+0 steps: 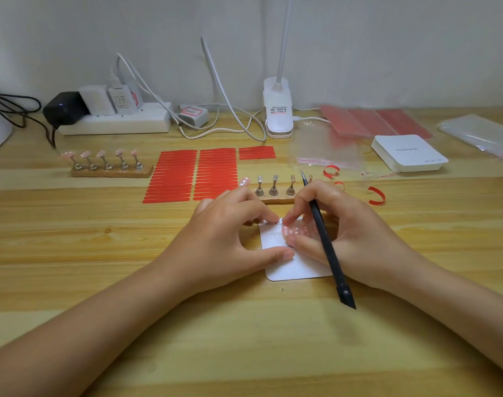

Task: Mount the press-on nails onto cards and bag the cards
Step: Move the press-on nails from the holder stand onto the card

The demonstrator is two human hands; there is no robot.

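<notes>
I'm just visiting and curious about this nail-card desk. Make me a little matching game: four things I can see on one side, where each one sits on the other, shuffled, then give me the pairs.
Things:
1. black tweezers
2. stack of white cards
3. stand with five pink nails
4. white card

Places:
A. far left of the desk, in front of the power strip
B. flat on the desk under both hands
C. in the right hand
D. far right, beside the clear bags

Pairs: 1-C, 2-D, 3-A, 4-B

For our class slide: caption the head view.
Both hands press nails onto a white card; the right hand also holds tweezers.
</notes>
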